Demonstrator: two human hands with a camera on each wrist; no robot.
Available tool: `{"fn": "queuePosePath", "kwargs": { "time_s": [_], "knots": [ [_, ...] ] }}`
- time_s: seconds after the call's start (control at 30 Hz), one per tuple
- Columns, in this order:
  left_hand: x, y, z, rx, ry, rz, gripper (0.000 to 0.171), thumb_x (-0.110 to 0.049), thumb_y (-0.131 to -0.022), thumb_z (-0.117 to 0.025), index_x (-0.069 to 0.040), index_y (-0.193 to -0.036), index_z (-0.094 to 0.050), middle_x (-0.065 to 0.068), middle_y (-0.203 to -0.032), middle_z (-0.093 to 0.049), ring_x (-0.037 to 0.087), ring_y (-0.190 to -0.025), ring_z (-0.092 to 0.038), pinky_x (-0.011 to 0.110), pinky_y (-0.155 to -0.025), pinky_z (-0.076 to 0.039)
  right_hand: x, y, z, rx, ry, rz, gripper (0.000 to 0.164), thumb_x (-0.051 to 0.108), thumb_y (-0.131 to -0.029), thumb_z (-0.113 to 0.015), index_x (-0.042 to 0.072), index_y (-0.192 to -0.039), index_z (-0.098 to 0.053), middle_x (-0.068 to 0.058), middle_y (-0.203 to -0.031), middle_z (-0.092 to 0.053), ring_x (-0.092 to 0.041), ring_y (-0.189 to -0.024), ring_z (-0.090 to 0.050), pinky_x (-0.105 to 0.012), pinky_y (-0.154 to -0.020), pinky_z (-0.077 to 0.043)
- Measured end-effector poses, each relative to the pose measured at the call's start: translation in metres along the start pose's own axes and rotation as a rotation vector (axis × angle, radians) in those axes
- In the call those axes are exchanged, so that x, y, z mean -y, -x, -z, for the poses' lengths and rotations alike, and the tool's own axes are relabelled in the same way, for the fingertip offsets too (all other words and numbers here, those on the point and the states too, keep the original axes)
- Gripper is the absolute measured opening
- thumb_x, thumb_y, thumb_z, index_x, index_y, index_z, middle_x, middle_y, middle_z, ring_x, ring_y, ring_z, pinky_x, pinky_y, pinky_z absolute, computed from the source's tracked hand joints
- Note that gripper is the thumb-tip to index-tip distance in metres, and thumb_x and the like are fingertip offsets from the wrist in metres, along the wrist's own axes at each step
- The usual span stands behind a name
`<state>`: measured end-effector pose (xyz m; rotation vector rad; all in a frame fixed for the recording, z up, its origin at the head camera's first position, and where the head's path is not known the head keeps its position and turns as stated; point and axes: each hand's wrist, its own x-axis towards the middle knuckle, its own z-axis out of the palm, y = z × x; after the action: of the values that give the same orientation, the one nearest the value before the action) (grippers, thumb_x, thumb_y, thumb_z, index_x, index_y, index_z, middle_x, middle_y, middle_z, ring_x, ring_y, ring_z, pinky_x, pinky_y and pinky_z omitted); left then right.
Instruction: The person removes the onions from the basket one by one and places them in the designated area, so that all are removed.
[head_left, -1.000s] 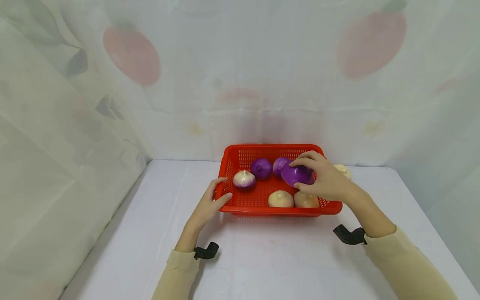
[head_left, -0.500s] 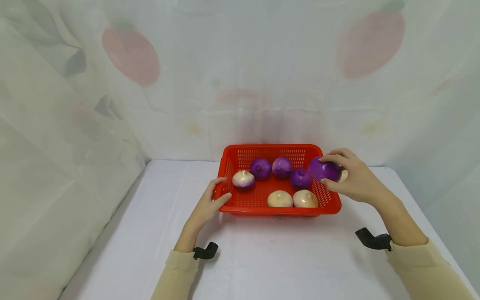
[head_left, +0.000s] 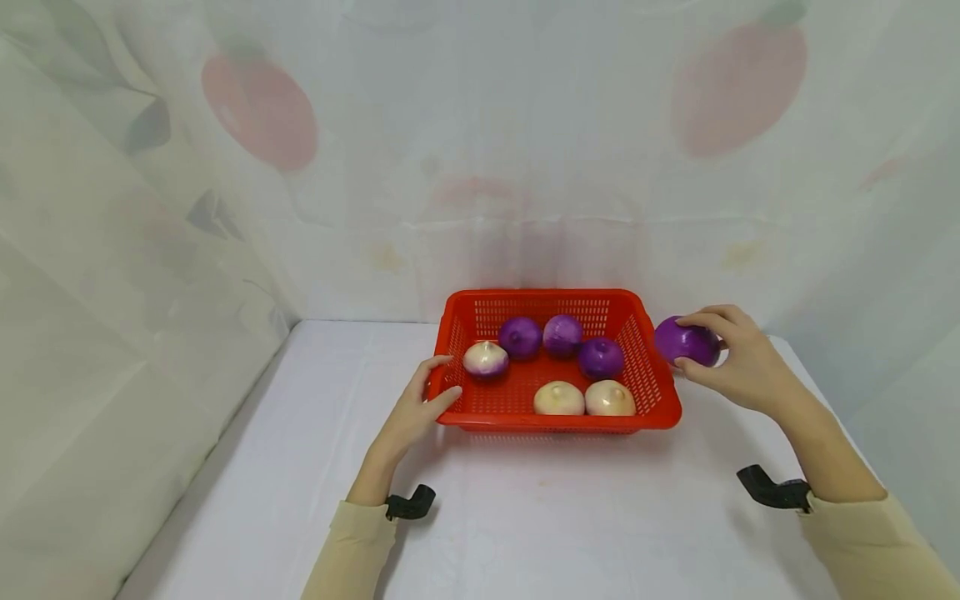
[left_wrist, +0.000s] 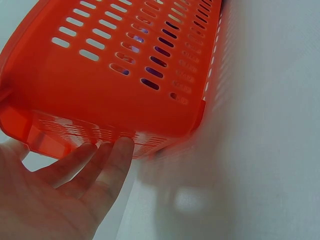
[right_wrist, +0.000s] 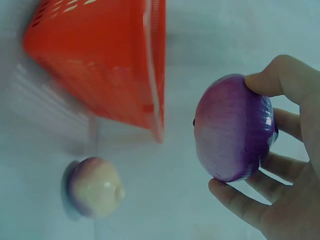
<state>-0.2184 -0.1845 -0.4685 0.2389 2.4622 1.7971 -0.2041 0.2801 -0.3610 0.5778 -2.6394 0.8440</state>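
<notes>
1. Held onion (head_left: 686, 342), purple, is being gripped just outside the right wall of the red basket (head_left: 495, 420); apparently being held clear of the tabletop (head_left: 487, 517). Everything else is being listed left to right.
2. Left hand (head_left: 412, 408) is being rested against the basket's left end. Fingers are being held fairly straight and spread, some tips touching the outer wall; thumb is being laid over the rim. Basket is probably being steadied; no tight grip is being shown.
3. Basket, left part: a white-and-purple onion (head_left: 486, 360) is being left untouched.
4. Basket, middle: a deep purple onion (head_left: 521, 337) and a streaked purple onion (head_left: 562, 335) are being stored towards the back, a pale onion (head_left: 558, 398) at the front.
5. Basket, right part: a dark purple onion (head_left: 601, 358) is being left near the right wall, a second pale onion (head_left: 611, 398) in front, just beside the first.
6. Right hand (head_left: 738, 358): thumb and fingers are being curled round the held onion; grip is being judged secure.
7. Loose onion (right_wrist: 96, 187) is being shown on the tabletop near the basket in the right wrist view; it is being mostly hidden in the head view.
8. Progress is being judged early: one outside and down, one in hand not yet being set down, six being left inside.
</notes>
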Motion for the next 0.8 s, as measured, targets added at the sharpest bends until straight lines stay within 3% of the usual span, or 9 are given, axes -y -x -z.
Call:
{"fn": "queuePosePath", "kwargs": {
  "time_s": [0.17, 0.27, 0.47, 0.6, 0.8],
  "knots": [
    [-0.001, 0.000, 0.000, 0.001, 0.006, 0.001, 0.058, -0.038, -0.097, -0.069, -0.029, -0.148, -0.043, 0.006, -0.151, -0.043, 0.030, -0.125, -0.054, 0.050, -0.100, -0.050, -0.012, -0.001, 0.003, -0.025, 0.019, -0.033, 0.048, 0.009, -0.081, -0.082, 0.001, -0.125, -0.063, -0.023, -0.126, -0.049, -0.040, -0.105, -0.053, -0.014, -0.075, -0.049],
    [0.000, 0.000, 0.000, 0.006, 0.007, 0.000, 0.059, -0.039, -0.097, -0.069, -0.028, -0.149, -0.043, 0.007, -0.152, -0.042, 0.031, -0.125, -0.054, 0.050, -0.101, -0.050, -0.020, -0.002, 0.005, -0.031, 0.029, -0.063, 0.048, 0.009, -0.082, -0.081, 0.000, -0.126, -0.063, -0.024, -0.126, -0.048, -0.040, -0.105, -0.052, -0.013, -0.075, -0.045],
    [0.000, 0.000, 0.001, 0.014, 0.008, -0.011, 0.061, -0.038, -0.097, -0.068, -0.025, -0.150, -0.041, 0.010, -0.153, -0.041, 0.032, -0.125, -0.053, 0.051, -0.101, -0.049, -0.037, -0.007, 0.008, -0.038, 0.028, -0.098, 0.049, 0.010, -0.083, -0.080, -0.003, -0.127, -0.061, -0.029, -0.126, -0.046, -0.047, -0.107, -0.048, -0.044, -0.078, -0.057],
    [-0.001, 0.000, 0.001, 0.008, 0.004, -0.011, 0.060, -0.038, -0.097, -0.068, -0.025, -0.150, -0.042, 0.010, -0.153, -0.041, 0.031, -0.125, -0.053, 0.052, -0.101, -0.049, -0.050, -0.009, 0.007, -0.041, 0.029, -0.138, 0.050, 0.011, -0.086, -0.077, -0.004, -0.129, -0.059, -0.034, -0.128, -0.043, -0.054, -0.111, -0.044, -0.072, -0.082, -0.050],
    [-0.002, 0.001, 0.001, 0.004, 0.003, -0.005, 0.060, -0.038, -0.097, -0.068, -0.025, -0.149, -0.042, 0.009, -0.152, -0.042, 0.031, -0.124, -0.054, 0.051, -0.101, -0.049, -0.066, -0.014, 0.008, -0.058, 0.068, -0.164, 0.049, 0.011, -0.086, -0.075, -0.007, -0.128, -0.057, -0.036, -0.126, -0.042, -0.057, -0.114, -0.041, -0.074, -0.083, -0.046]
  ]
}}
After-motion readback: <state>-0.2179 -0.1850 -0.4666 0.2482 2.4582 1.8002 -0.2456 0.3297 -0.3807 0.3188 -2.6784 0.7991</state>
